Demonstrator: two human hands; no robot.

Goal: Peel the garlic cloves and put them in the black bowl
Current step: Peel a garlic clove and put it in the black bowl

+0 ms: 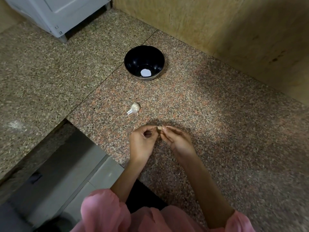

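Head view is showing the peeling step under way: both hands are meeting over the speckled granite counter (209, 106), well on the near side of the black bowl (144, 63). The left hand (142, 141) is curling its fingers in, thumb and forefinger pinching one end of a small garlic clove (159, 128). The right hand (177, 139) is pinching the other end, and a thin pale sliver, skin by the look of it, is sticking out beside its fingertips (164, 129). The clove is too small and blurred to tell how much skin is left.

The garlic bulb (134, 108) is lying on the counter between the hands and the bowl, stem pointing away from the bowl. The bowl is showing only a bright white patch at its bottom, a reflection I would guess, with no cloves visible.

Next, I would say, the skin needs stripping off completely, then the bare clove needs carrying forward past the bulb and dropping into the bowl.
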